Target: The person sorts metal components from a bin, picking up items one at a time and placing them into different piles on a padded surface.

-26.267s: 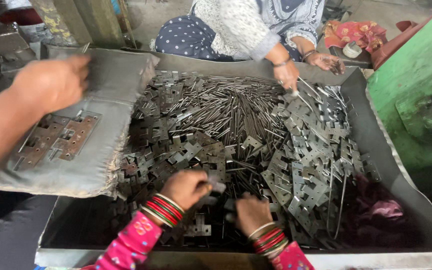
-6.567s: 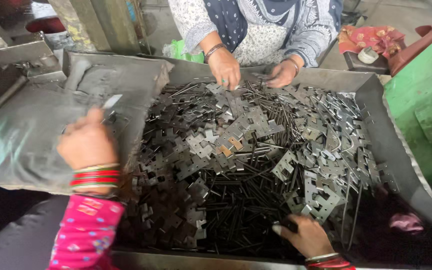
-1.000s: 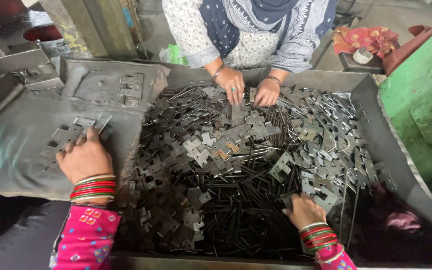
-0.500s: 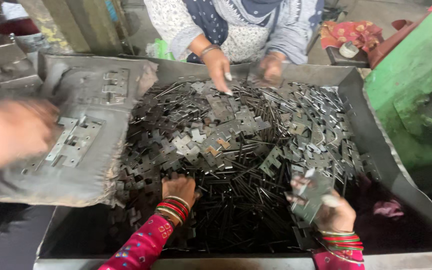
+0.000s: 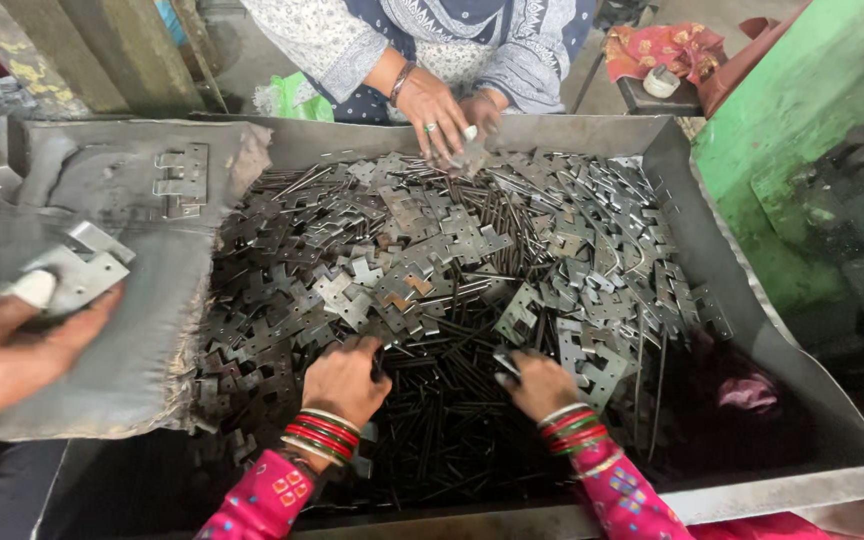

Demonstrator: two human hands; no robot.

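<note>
A big metal tray (image 5: 742, 290) holds a heap of flat hinge plates (image 5: 422, 250) and dark thin pins (image 5: 452, 440). My left hand (image 5: 344, 382), in a pink sleeve with red bangles, rests knuckles up on the heap's near side with its fingers curled into the pins. About a hand's width to its right, my right hand (image 5: 542, 385) pinches a small dark metal piece at its fingertips. What my left fingers enclose is hidden under the hand.
A co-worker's hand (image 5: 12, 350) at the left holds a hinge plate (image 5: 77, 275) over a grey metal sheet (image 5: 152, 330), where another hinge (image 5: 180, 180) lies. A second person's hands (image 5: 442, 110) work at the far rim. A green panel (image 5: 812, 130) stands to the right, and a pink cloth (image 5: 747, 390) lies in the tray.
My right hand has come down from the right, where it held a lifted plate, to the middle of the heap. The co-worker's hand has picked a plate off the sheet.
</note>
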